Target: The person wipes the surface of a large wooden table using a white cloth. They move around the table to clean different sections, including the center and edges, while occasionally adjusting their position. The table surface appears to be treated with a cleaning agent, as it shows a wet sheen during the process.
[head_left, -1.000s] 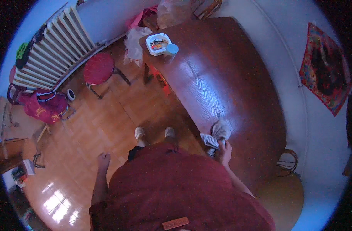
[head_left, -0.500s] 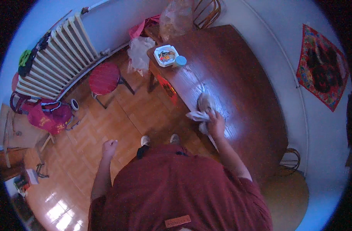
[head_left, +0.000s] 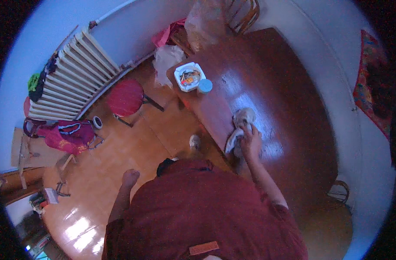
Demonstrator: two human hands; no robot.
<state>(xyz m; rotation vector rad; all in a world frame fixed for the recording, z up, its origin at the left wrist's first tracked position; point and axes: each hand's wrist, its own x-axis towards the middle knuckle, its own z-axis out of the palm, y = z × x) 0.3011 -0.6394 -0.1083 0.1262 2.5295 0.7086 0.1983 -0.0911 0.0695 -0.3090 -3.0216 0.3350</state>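
Right hand (head_left: 251,141): grip clamped on grey-white cloth (head_left: 242,117), on the bench (head_left: 302,108), nearside-right of the white ashtray (head_left: 189,77). Left hand (head_left: 130,177): fingers curled together, nearside-left of ashtray. Risk: an overlong stroke toward ashtray could knock the blue-topped jar (head_left: 204,86) beside it. Shirt patch (head_left: 203,248) marking unreadable; no brand legible.

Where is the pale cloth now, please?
Right of centre in the head view, the pale cloth is on the brown table, held in the right hand.

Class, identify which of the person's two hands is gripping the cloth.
The right hand, gripping the pale cloth on the table; the left hand is curled, away from both.
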